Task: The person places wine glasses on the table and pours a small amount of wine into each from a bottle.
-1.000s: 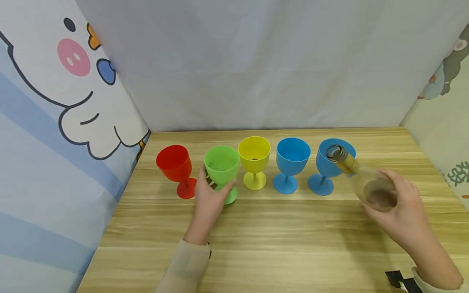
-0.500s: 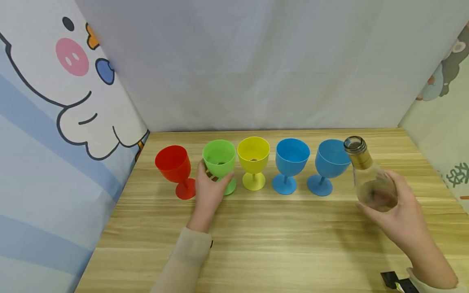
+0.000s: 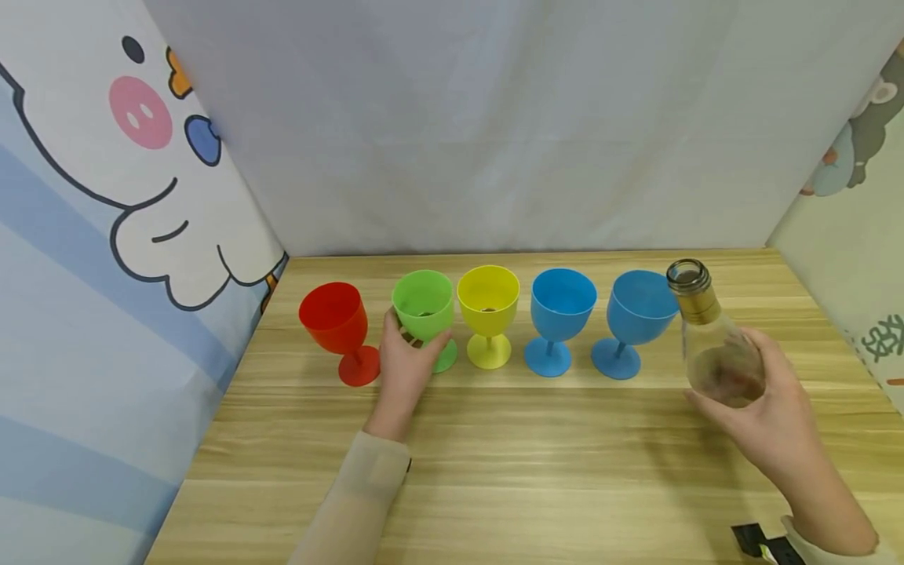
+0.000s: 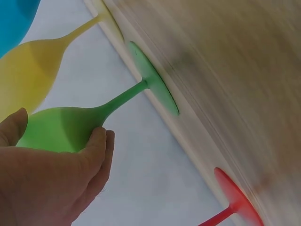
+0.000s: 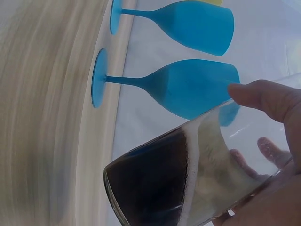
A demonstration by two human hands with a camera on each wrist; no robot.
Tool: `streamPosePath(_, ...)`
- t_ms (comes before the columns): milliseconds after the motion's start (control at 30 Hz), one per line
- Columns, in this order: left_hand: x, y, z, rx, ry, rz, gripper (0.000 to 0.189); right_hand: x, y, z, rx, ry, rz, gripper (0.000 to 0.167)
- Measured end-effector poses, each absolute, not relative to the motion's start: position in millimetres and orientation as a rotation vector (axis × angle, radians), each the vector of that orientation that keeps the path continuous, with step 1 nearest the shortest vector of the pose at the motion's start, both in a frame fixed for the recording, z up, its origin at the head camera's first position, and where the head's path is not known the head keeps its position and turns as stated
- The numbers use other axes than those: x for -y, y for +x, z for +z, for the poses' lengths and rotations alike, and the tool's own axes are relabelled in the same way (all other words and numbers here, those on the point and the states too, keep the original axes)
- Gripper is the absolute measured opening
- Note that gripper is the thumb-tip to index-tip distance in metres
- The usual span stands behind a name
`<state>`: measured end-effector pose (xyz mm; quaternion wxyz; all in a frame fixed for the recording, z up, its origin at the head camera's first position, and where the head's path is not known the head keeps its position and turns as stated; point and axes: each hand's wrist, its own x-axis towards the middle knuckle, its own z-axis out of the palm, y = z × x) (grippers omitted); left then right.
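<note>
A green goblet (image 3: 426, 302) stands in the row, and my left hand (image 3: 404, 369) grips its bowl from the front left. In the left wrist view its foot (image 4: 153, 77) looks level with the tabletop, and dark liquid shows inside the bowl. On the right, my right hand (image 3: 773, 412) holds a clear glass bottle (image 3: 713, 337) with a gold band at its neck. Its open mouth leans slightly left, beside the rightmost blue goblet (image 3: 639, 306). Dark, foamy-topped liquid (image 5: 150, 174) fills its lower part in the right wrist view.
A red goblet (image 3: 335, 322) stands left of my left hand. A yellow goblet (image 3: 489, 302) and another blue goblet (image 3: 563, 302) stand between my hands. Behind the wooden table (image 3: 530, 479) hangs a pale curtain (image 3: 494, 133), with printed cloth on both sides.
My left hand has moved the green goblet slightly back into line. The bottle has swung from a strong leftward tilt, mouth over the rightmost blue goblet, to nearly upright. The last half second is almost still.
</note>
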<state>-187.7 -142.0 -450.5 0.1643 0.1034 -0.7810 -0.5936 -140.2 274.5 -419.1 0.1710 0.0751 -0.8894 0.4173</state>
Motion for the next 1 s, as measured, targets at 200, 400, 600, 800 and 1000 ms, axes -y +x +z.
streamPosePath(200, 144.9, -187.8, -449.1, 2.262, 0.311, -1.689, 0.086, -273.9, -140.2, -420.7, 2.511, 0.225, 1.205, 0.093)
streamPosePath(400, 147.1, -182.0, -444.4, 2.332, 0.350, -1.673, 0.092, -273.7, -139.6, -421.5, 2.539, 0.193, 1.183, 0.094)
streamPosePath(600, 150.9, -172.3, -441.8, 2.345, 0.342, -1.696, 0.091, -272.8, -138.4, -422.5, 2.537, 0.188, 1.194, 0.095)
streamPosePath(800, 154.6, -157.1, -439.9, 2.381, 0.374, -1.687, 0.097, -272.3, -137.9, -422.9, 2.514, 0.220, 1.238, 0.094)
streamPosePath(1000, 158.0, -143.0, -436.9, 2.381, 0.386, -1.704, 0.090, -272.2, -137.5, -423.3, 2.514, 0.216, 1.267, 0.093)
